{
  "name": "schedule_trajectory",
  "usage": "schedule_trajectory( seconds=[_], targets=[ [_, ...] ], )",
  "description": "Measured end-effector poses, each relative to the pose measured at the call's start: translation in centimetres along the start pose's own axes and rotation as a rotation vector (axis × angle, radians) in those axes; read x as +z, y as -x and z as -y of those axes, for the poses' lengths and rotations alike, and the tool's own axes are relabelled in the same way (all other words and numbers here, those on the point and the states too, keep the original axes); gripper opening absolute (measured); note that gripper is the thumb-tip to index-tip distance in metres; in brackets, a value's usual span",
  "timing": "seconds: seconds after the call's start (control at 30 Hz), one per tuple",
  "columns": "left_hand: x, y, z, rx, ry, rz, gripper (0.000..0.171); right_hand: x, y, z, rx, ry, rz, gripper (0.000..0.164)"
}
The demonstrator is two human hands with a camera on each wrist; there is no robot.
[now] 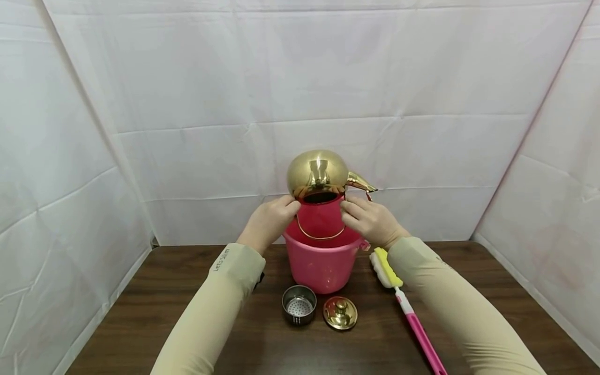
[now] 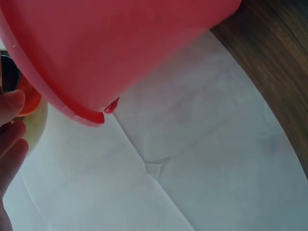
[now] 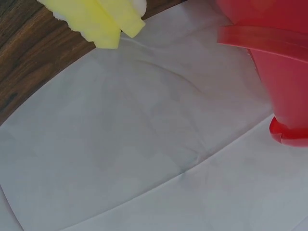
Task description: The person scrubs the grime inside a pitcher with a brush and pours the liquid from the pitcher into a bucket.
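A shiny gold kettle (image 1: 317, 172) is tipped over above the pink bucket (image 1: 321, 263). Its dark mouth faces toward me and downward, and its spout points right. A thin curved handle (image 1: 321, 238) hangs below, against the bucket's inside. My left hand (image 1: 272, 219) grips the kettle by the left side of its mouth; the thumb and fingers show at the edge of the left wrist view. On the other side of the mouth my right hand (image 1: 370, 219) grips with curled fingers. Exact contact points are partly hidden, and the right wrist view shows no hand.
A metal strainer cup (image 1: 299, 307) and a gold lid (image 1: 340, 313) with a knob stand before the bucket on the dark wooden table (image 1: 154, 312). To the right lies a pink-handled brush (image 1: 424, 338) with a yellow and white sponge head. White cloth walls enclose the back and sides.
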State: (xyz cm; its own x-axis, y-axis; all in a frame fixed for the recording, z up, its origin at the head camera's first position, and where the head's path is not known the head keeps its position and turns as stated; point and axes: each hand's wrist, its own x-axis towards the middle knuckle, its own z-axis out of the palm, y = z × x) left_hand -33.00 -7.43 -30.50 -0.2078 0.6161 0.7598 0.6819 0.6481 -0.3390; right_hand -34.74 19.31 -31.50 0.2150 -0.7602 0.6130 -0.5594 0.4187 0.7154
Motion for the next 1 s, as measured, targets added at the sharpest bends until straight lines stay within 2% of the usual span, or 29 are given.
schedule_trajectory(
  seconds=[0.3, 0.63, 1.0],
  targets=[
    [-0.14, -0.24, 0.16, 0.022, -0.007, 0.041, 0.018, -0.08, -0.11, 0.27, 0.018, -0.004, -0.001, 0.016],
    [-0.07, -0.39, 0.17, 0.079, -0.037, -0.001, 0.017, -0.10, 0.29, 0.37, 0.017, -0.016, -0.013, 0.016],
    [-0.15, -0.20, 0.15, 0.099, -0.064, -0.012, 0.017, -0.15, 0.09, 0.69, 0.031, -0.041, -0.014, 0.016]
  ],
)
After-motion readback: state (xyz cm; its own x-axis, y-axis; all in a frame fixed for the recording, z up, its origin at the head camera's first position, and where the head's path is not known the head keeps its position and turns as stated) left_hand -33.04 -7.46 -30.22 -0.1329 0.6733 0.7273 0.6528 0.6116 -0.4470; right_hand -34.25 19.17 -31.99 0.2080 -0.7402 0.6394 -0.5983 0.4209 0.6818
